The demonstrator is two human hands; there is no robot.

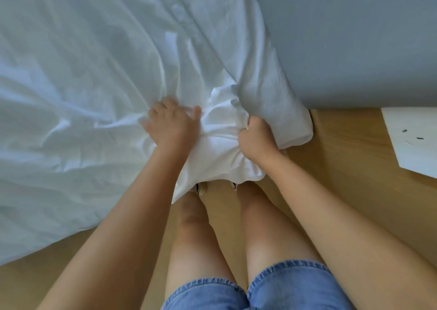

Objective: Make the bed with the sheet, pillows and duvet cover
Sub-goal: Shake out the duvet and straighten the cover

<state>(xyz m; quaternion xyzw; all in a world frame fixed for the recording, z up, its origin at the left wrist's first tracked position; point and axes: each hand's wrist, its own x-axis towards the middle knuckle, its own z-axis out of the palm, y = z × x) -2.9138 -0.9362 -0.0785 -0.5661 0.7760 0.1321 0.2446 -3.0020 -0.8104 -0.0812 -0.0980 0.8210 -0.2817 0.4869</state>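
A person stands at the corner of the bed, looking down at a wide, crumpled white cotton sheet (89,68) that covers the mattress and spills over its edge toward the pale wooden floor (343,148). The left hand (170,125) lies flat on the cloth near the corner, fingers spread and released, pressing the fabric down rather than grasping it. The right hand (256,135) is clenched into a fist, its grip closed on a bunched wad of the same sheet right at the corner, just beside the grey-blue wall (354,37). Loose cloth hangs below both hands, in front of the person's bare legs and blue denim shorts (279,288). A white flat panel (416,139) with a few dark marks rests on the floor at the right, well apart from the bed.

Judging from this, the step in hand is fitting the sheet at this corner: 1 hand anchors while the other gathers slack. No pillows or duvet cover are in view, so the task looks to be at an early stage. The next move likely calls for pulling the gathered corner down and under the mattress, then smoothing the many creases outward across the top.
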